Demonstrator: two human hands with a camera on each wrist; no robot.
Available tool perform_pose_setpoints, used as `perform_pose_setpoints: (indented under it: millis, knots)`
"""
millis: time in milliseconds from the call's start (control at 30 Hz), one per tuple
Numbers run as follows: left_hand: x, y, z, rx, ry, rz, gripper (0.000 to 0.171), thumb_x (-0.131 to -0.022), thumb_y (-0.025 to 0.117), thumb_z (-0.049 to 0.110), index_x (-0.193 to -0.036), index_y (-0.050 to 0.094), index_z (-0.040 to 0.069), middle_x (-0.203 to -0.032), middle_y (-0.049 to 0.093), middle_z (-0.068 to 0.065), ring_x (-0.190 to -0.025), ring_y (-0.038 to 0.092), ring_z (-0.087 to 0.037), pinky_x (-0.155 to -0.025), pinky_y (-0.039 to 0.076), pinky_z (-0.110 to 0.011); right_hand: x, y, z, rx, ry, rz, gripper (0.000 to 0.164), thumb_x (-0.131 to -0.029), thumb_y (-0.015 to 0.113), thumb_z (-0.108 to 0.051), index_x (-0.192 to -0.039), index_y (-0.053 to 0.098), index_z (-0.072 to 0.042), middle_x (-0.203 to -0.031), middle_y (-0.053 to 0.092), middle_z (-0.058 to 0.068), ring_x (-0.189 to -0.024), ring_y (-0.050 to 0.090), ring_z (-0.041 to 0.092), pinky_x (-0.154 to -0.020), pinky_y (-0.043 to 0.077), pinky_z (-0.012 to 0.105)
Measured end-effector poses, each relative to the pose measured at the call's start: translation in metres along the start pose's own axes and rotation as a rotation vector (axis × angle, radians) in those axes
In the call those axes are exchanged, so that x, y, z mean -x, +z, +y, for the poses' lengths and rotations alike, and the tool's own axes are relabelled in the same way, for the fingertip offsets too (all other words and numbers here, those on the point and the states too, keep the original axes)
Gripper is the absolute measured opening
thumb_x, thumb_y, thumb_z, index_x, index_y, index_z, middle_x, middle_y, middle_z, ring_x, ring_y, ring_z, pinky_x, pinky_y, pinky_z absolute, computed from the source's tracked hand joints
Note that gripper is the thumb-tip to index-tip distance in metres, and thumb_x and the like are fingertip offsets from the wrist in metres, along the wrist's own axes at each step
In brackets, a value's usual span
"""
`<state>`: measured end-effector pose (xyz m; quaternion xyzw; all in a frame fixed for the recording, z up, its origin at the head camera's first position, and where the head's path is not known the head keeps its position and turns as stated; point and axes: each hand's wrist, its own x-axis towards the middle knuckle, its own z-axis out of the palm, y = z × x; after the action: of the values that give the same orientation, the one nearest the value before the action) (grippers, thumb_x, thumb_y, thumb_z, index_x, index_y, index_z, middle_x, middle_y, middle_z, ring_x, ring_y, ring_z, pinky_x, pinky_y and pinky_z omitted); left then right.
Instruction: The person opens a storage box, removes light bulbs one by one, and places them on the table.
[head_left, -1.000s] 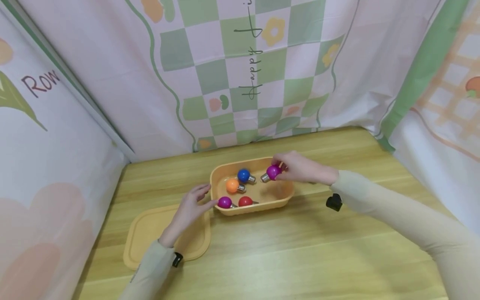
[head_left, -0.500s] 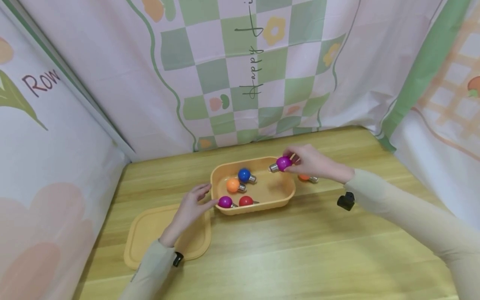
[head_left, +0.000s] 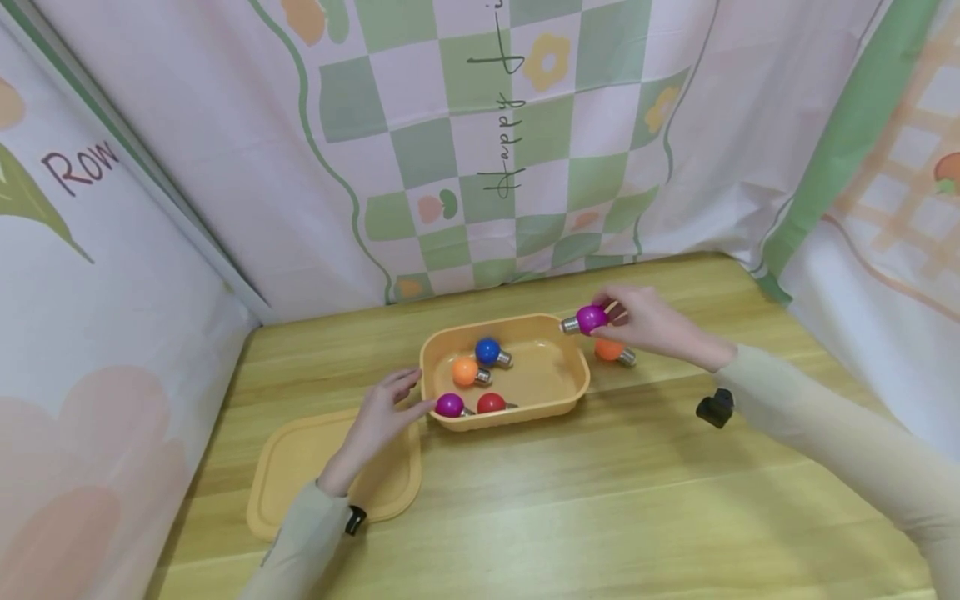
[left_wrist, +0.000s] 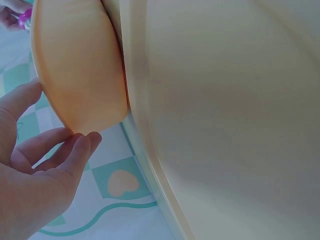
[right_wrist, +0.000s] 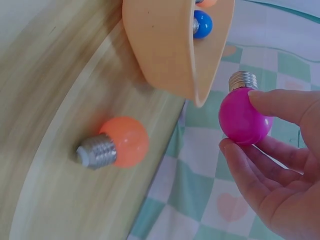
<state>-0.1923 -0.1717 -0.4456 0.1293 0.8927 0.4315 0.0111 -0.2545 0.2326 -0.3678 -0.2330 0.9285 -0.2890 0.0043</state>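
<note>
My right hand (head_left: 651, 323) pinches a purple light bulb (head_left: 592, 319) by its globe, above the right end of the peach plastic box (head_left: 536, 412). In the right wrist view that bulb's metal screw base (right_wrist: 243, 79) points up, away from the fingers. My left hand (head_left: 378, 414) holds the box's left end, thumb at the near corner and fingertips against the wall farther back. Inside the box lie a blue bulb (head_left: 487, 351), an orange bulb (head_left: 465, 372), a second purple bulb (head_left: 450, 405) and a red bulb (head_left: 491, 403).
Another orange bulb (head_left: 609, 349) lies on the wooden table (head_left: 570, 508) just outside the box's right end, partly behind my right hand. A flat peach lid (head_left: 382, 487) rests at the left, under my left forearm. Patterned curtains (head_left: 480, 150) surround the table.
My right hand has lifted the purple bulb and carried it rightward from inside the box to above its right end, uncovering the orange bulb outside. The left hand stays at the box.
</note>
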Motion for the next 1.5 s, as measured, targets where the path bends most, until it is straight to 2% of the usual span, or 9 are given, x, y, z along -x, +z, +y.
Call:
perform_pose_setpoints:
  millis: [333, 767, 1067, 1500]
  knots:
    - [0.001, -0.001, 0.0, 0.017, -0.001, -0.007, 0.06, -0.087, 0.077, 0.022, -0.136, 0.055, -0.006, -0.146, 0.05, -0.023, -0.132, 0.054, -0.04, -0.108, 0.051, -0.042, 0.014, -0.009, 0.023, 0.009, 0.025, 0.04, 0.031, -0.086, 0.075, -0.009, -0.111, 0.062, 0.004, -0.106, 0.07, 0.023, -0.092, 0.071, 0.034, -0.077, 0.066, 0.035]
    - [0.001, 0.0, -0.001, 0.008, 0.008, -0.006, 0.06, -0.088, 0.076, 0.023, -0.136, 0.054, -0.006, -0.146, 0.05, -0.024, -0.131, 0.054, -0.04, -0.107, 0.051, -0.044, 0.027, -0.012, 0.059, 0.048, 0.078, 0.132, 0.034, -0.083, 0.078, -0.007, -0.108, 0.062, 0.01, -0.103, 0.068, 0.032, -0.084, 0.072, 0.038, -0.07, 0.066, 0.037]
    - [0.003, -0.002, 0.002, 0.016, -0.005, -0.003, 0.061, -0.087, 0.077, 0.022, -0.136, 0.054, -0.005, -0.146, 0.05, -0.024, -0.132, 0.054, -0.04, -0.108, 0.051, -0.043, 0.032, -0.011, 0.075, 0.045, 0.162, 0.108, 0.038, -0.085, 0.076, -0.011, -0.112, 0.061, 0.011, -0.109, 0.066, 0.035, -0.088, 0.071, 0.042, -0.074, 0.065, 0.043]
    - [0.001, -0.001, 0.0, 0.016, 0.02, -0.004, 0.059, -0.088, 0.076, 0.023, -0.136, 0.055, -0.005, -0.146, 0.051, -0.024, -0.132, 0.054, -0.04, -0.107, 0.051, -0.044, 0.04, -0.003, 0.098, 0.049, 0.237, 0.071, 0.044, -0.086, 0.076, -0.017, -0.113, 0.059, 0.013, -0.109, 0.065, 0.036, -0.089, 0.07, 0.042, -0.081, 0.063, 0.051]
